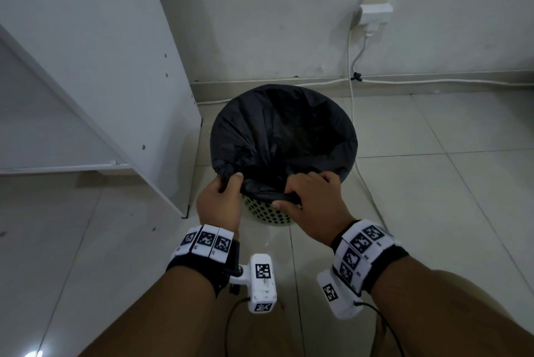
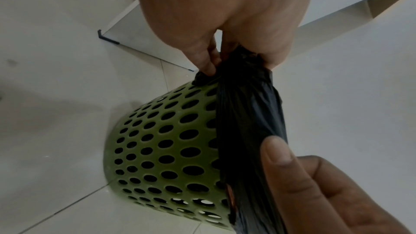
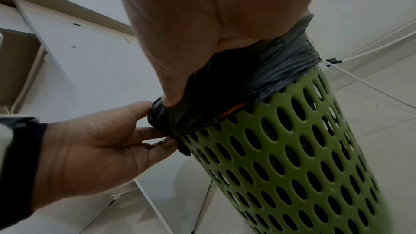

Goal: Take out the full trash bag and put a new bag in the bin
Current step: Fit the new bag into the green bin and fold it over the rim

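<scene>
A black trash bag (image 1: pixel 283 131) lines a round green perforated bin (image 1: pixel 268 213) that stands on the tiled floor by the wall. The bag's edge is folded over the bin's rim (image 3: pixel 281 70). My left hand (image 1: pixel 222 197) pinches a bunched knot of the bag (image 2: pixel 243 67) at the near left of the rim. My right hand (image 1: pixel 312 192) grips the bag's folded edge at the near rim, its thumb (image 2: pixel 276 150) pressing the plastic. In the right wrist view the left hand (image 3: pixel 108 140) holds the gathered plastic against the bin (image 3: pixel 292 149). The bag's contents are too dark to make out.
A white cabinet (image 1: pixel 95 67) with an open shelf stands close on the left, its corner foot (image 1: pixel 185 213) beside the bin. A wall socket with a plug (image 1: pixel 374 11) and white cables (image 1: pixel 354 114) run down behind and to the right of the bin. Pale floor tiles (image 1: pixel 433 197) lie to the right.
</scene>
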`<state>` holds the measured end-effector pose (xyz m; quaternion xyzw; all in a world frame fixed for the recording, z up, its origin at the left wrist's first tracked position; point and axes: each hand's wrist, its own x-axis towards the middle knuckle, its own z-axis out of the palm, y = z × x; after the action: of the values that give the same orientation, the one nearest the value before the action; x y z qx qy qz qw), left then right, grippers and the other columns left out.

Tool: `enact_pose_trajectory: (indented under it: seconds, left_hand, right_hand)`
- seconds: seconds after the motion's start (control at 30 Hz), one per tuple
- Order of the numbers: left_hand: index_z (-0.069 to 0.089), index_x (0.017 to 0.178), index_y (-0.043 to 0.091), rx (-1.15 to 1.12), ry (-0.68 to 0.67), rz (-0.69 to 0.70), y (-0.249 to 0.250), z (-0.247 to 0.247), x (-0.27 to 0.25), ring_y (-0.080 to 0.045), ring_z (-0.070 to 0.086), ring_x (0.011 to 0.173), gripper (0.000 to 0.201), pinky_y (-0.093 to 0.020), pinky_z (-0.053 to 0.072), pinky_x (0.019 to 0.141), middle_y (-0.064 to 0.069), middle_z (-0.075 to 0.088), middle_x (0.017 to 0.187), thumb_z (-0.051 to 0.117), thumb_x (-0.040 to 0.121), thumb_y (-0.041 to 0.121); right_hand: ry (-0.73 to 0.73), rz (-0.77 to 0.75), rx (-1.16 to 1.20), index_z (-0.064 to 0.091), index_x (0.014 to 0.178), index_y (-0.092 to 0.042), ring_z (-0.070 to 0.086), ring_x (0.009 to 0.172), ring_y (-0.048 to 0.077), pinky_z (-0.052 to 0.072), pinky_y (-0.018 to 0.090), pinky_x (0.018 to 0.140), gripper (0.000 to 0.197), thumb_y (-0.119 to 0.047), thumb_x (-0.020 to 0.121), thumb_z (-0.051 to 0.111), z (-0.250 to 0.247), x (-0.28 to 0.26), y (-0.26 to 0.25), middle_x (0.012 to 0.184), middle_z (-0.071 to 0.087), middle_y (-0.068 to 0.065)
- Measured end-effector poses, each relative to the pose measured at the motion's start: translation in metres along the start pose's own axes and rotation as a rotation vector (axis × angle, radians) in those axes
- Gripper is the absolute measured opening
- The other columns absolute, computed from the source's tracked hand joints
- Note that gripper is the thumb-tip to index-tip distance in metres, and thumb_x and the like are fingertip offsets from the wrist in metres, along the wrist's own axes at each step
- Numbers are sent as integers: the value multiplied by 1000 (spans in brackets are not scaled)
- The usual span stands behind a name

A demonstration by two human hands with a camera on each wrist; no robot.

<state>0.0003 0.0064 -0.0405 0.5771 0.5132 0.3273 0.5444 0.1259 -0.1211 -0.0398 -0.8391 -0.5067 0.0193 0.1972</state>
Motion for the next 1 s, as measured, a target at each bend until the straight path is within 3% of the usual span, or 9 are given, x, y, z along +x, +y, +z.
enact_pose_trajectory:
  seconds: [0.07, 0.17, 0.33, 0.43, 0.53, 0.63, 0.7, 0.87, 1.0]
  left_hand:
    - [71, 71, 39, -39, 6, -32, 0, 0, -1, 0, 62, 72, 21, -11, 46, 61, 15, 71, 74, 71, 90, 29]
    - [69, 71, 38, -25, 19, -45, 3, -1, -2, 4, 61, 69, 20, -3, 42, 52, 15, 71, 73, 73, 88, 29]
    - [67, 65, 9, 28, 57, -77, 1, 1, 2, -15, 49, 58, 29, -28, 41, 55, -6, 61, 61, 70, 84, 31]
    - [58, 69, -6, 75, 58, -74, 2, 1, 2, -17, 37, 54, 42, -31, 32, 53, -9, 44, 54, 67, 85, 31]
    - [51, 65, -9, 110, 33, -53, 3, 1, 3, -18, 34, 54, 48, -32, 29, 53, -9, 38, 53, 65, 88, 30]
    - [44, 61, -6, 62, 12, -68, 2, 1, 3, -18, 33, 55, 51, -31, 29, 56, -10, 36, 54, 65, 89, 31]
    - [51, 64, -7, 32, 7, -79, 0, 1, 3, -19, 40, 57, 51, -31, 32, 55, -14, 45, 59, 66, 89, 35]
    - [68, 61, 32, -71, 23, -129, -4, 2, -3, -12, 66, 75, 28, -28, 51, 73, 4, 72, 74, 72, 87, 41]
    - [74, 71, 37, -110, 96, -168, -9, 10, -4, -10, 73, 86, 13, -33, 59, 86, 12, 77, 82, 76, 82, 43]
  right_hand:
    - [4, 3, -7, 50, 79, -30, 52, 75, 12, 27, 35, 87, 38, -68, 80, 44, 1, 0, 0, 73, 53, -10]
    - [9, -1, 1, 50, 78, -30, 52, 75, 12, 27, 35, 86, 39, -68, 79, 44, 0, 1, 0, 74, 54, -10]
    - [-9, -6, -7, 52, 80, -30, 52, 77, 11, 25, 33, 86, 40, -69, 78, 41, -1, 2, 1, 76, 56, -11]
    - [-4, -8, -10, 50, 80, -31, 52, 77, 11, 23, 32, 86, 39, -69, 79, 41, -1, 2, 0, 75, 55, -11]
    - [0, -11, -15, 50, 80, -31, 53, 76, 11, 23, 32, 86, 39, -69, 79, 42, 0, 2, 0, 76, 56, -10]
    - [10, -8, -25, 51, 80, -30, 53, 76, 11, 23, 32, 86, 39, -68, 79, 43, 1, 2, -1, 75, 57, -10]
    - [21, -11, -25, 51, 79, -30, 54, 75, 11, 22, 32, 85, 39, -68, 80, 44, 1, 2, -1, 74, 57, -10]
    - [20, -7, -30, 49, 79, -31, 53, 75, 10, 22, 32, 86, 37, -67, 81, 44, 1, 1, -3, 73, 55, -10]
    - [34, -5, -8, 48, 78, -32, 53, 74, 11, 22, 32, 85, 34, -65, 81, 49, 1, 0, -2, 72, 54, -10]
